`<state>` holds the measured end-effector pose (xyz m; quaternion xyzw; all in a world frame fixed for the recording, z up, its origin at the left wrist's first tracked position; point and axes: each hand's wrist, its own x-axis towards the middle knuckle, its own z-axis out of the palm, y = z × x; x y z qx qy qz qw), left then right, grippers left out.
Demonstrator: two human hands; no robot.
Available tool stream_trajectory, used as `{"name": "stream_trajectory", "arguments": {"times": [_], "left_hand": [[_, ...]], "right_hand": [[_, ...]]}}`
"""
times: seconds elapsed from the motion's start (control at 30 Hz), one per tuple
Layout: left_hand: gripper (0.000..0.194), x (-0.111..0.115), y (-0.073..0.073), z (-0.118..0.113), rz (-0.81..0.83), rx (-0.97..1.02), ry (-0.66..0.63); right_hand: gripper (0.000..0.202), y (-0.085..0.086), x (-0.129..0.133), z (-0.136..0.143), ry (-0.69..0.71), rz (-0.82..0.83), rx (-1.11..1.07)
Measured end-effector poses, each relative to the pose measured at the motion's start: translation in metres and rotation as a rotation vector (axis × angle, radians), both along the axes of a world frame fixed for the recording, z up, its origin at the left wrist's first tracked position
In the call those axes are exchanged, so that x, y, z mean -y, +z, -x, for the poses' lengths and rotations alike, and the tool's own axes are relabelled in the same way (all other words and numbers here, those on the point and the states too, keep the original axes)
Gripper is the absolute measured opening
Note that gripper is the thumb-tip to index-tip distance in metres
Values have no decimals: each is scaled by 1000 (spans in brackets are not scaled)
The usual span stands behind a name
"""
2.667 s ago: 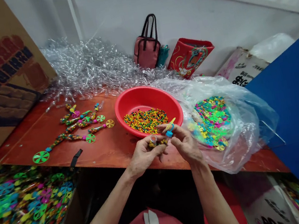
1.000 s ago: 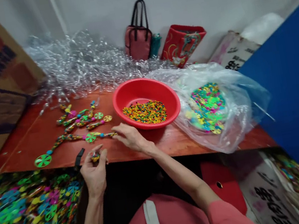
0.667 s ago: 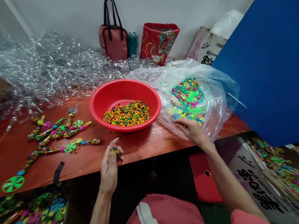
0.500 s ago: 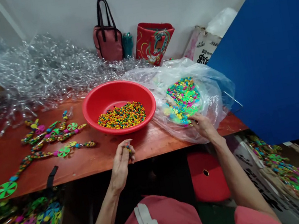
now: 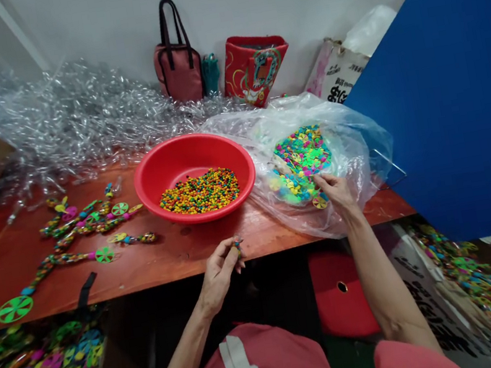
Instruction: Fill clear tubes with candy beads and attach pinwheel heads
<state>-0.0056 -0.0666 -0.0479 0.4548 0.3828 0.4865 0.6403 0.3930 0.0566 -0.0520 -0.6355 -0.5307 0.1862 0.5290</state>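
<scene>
My left hand (image 5: 218,274) is closed around a small candy-filled tube (image 5: 237,248), just past the table's front edge; most of the tube is hidden by the fingers. My right hand (image 5: 337,192) reaches over the front of a clear plastic bag (image 5: 354,156) holding many colourful plastic pieces (image 5: 301,152). Its fingers are pinched together beside a yellow pinwheel disc (image 5: 319,202); whether they grip anything is too small to tell. Between and behind the hands stands a red basin (image 5: 190,149) with small multicoloured candies (image 5: 202,191) in it.
Filled tubes with pinwheels (image 5: 64,242) lie on the table's left (image 5: 138,271). Clear empty tubes (image 5: 87,110) are heaped behind. A pink bag (image 5: 180,72) and a red bag (image 5: 254,69) lean at the wall. A blue panel (image 5: 447,93) borders the right. Boxes of finished pieces sit below.
My left hand has moved right with the tube. My right hand has lifted slightly at the plastic bag, and a yellow disc now shows below its fingers.
</scene>
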Motion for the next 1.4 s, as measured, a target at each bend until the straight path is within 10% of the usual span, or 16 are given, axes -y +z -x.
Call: {"name": "stream_trajectory", "arguments": {"times": [0.33,0.57,0.87,1.4], "left_hand": [[51,0,-2,5,43,52,3],[60,0,-5,3,68,117,-36],[73,3,-21,17,9,139,-32],[62,3,-11,55,-19,70,88]], "right_hand": [[37,18,-15,37,-66,-115,-152],[36,37,21,124,309,-109,-440],[16,36,84,241,633,-26,-307],[22,35,79,283,732,-1,-267]]}}
